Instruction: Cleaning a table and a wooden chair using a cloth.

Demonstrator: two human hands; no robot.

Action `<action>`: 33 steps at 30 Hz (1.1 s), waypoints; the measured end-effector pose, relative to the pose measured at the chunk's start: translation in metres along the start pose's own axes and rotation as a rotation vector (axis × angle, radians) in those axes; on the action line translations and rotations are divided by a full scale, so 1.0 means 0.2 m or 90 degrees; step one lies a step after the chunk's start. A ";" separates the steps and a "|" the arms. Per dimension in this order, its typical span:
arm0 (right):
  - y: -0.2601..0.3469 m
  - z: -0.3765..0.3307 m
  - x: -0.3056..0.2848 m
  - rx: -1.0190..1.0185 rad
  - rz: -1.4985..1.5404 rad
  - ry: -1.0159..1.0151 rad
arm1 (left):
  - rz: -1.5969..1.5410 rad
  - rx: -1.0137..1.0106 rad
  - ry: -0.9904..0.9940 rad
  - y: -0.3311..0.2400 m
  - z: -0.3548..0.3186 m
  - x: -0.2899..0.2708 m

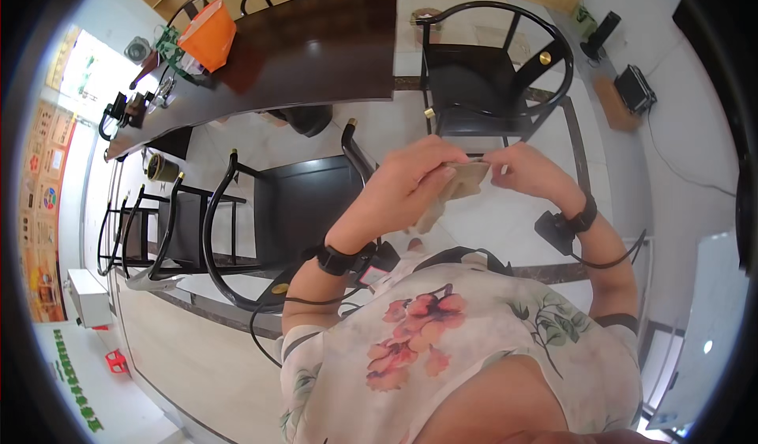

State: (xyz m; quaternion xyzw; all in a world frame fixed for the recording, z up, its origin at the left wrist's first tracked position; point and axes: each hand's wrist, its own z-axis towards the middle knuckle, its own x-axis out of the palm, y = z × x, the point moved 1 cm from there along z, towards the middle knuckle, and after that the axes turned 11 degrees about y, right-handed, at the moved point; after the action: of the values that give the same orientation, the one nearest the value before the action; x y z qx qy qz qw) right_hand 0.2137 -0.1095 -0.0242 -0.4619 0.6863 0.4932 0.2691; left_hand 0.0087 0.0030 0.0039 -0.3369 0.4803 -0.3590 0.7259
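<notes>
Held up in front of my chest is a limp beige cloth [467, 182], folded or bunched, with a lower part hanging beneath my fingers. My left hand [399, 187] is closed on it, thumb on top. The pinched fingertips of my right hand [535, 174] meet its upper right edge. How it is folded inside my left hand is hidden. Each wrist wears a black strap with a small black box and a cable.
A black chair [304, 203] stands close to my left, another black chair [478, 77] ahead. The long dark table [316, 45] beyond carries an orange bin [209, 35]. A router-like black box [634, 89] sits by the right wall.
</notes>
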 end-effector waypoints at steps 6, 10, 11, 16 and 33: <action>-0.01 0.20 -0.29 -0.262 0.017 -0.218 | 0.175 -0.042 -0.179 0.08 -0.02 -0.31; -0.03 0.34 -0.50 -0.238 0.204 -0.167 | 0.226 -0.111 -0.286 0.21 0.00 -0.40; -0.06 0.40 -0.53 -0.242 0.214 -0.167 | 0.235 -0.116 -0.297 0.25 0.03 -0.42; -0.22 0.68 -0.66 -0.295 0.360 -0.147 | 0.236 -0.156 -0.380 0.39 0.17 -0.52; -0.39 1.40 -0.85 -0.358 0.476 0.095 | 0.178 -0.367 -0.512 0.79 0.31 -0.79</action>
State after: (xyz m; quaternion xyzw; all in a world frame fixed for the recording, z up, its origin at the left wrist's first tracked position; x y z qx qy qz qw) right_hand 0.3328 0.2065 -0.0201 -0.2722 0.6630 0.6882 -0.1122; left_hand 0.0533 0.2265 -0.0370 -0.5675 0.2831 0.0463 0.7718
